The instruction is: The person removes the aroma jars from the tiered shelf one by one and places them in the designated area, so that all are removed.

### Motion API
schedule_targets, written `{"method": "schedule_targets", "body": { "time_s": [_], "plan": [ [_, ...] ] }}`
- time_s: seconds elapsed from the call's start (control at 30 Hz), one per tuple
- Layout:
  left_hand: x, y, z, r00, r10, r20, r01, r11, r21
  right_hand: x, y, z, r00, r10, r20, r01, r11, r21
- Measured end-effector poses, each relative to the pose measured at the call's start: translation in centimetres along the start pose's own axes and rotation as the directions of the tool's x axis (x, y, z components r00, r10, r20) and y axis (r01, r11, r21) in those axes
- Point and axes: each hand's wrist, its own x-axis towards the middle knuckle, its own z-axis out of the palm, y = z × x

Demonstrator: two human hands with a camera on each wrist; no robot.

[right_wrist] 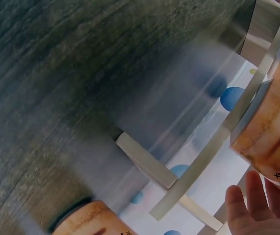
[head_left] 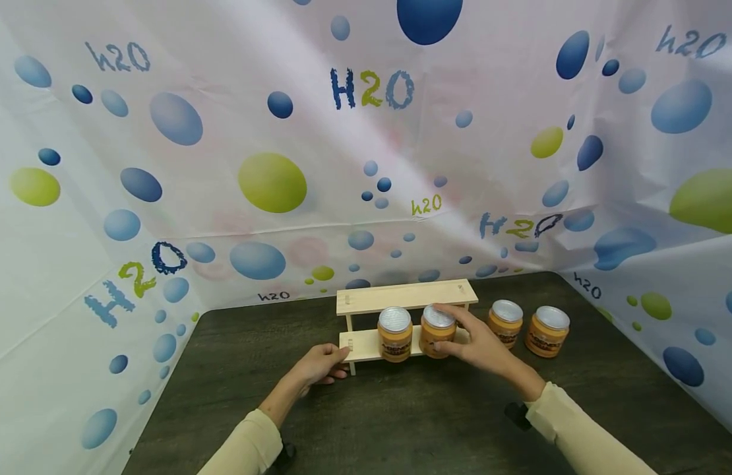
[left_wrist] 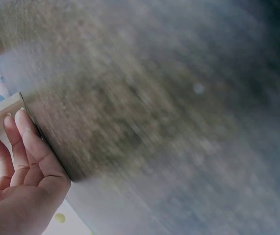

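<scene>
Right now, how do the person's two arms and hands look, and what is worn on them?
Both hands, left hand and right hand, are bare, without gloves or rings visible. Each arm wears a long cream-coloured sleeve ending at the wrist. A small black device sits under the right wrist.

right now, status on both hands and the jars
Left hand steadies the small two-tier wooden shelf at its left end. Right hand grips an orange silver-lidded jar on the lower tier, beside another. Two jars wait on the dark table, right.
</scene>
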Motion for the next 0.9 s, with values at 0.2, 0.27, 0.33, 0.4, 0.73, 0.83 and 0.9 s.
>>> {"method": "schedule_targets", "body": {
  "time_s": [0.2, 0.27, 0.33, 0.4, 0.73, 0.83, 0.9],
  "plan": [
    [0.1, 0.0, 0.0, 1.000, -0.003, -0.001, 0.003, 1.000, 0.000, -0.3, -2.0, 0.0, 1.000, 0.020, 0.000, -0.020, 0.998, 0.060],
    [0.1, 0.0, 0.0, 1.000, -0.001, -0.001, 0.001, 1.000, 0.001, -0.3, -1.6, 0.2, 1.000, 0.012, -0.005, -0.012, 0.998, 0.067],
    [0.1, -0.1, 0.1, 1.000, -0.001, -0.002, 0.001, 1.000, 0.001, -0.1, -0.7, 0.5, 1.000, 0.002, -0.012, -0.002, 0.998, 0.065],
    [0.2, -0.1, 0.1, 1.000, -0.002, -0.002, 0.002, 1.000, 0.001, 0.1, 0.3, 0.8, 1.000, -0.002, -0.016, 0.003, 0.998, 0.062],
    [0.1, 0.0, 0.0, 1.000, -0.001, 0.006, 0.001, 1.000, 0.010, 0.3, 1.6, 1.3, 1.000, -0.009, -0.024, 0.011, 0.993, 0.118],
    [0.2, 0.0, 0.0, 1.000, -0.001, 0.007, 0.001, 1.000, 0.008, 0.4, 1.5, 1.3, 1.000, -0.002, -0.030, 0.006, 0.993, 0.115],
    [0.2, 0.0, 0.0, 1.000, 0.000, 0.006, 0.000, 1.000, 0.005, 0.4, 1.5, 1.3, 1.000, 0.004, -0.030, -0.001, 0.993, 0.116]
  ]
}}
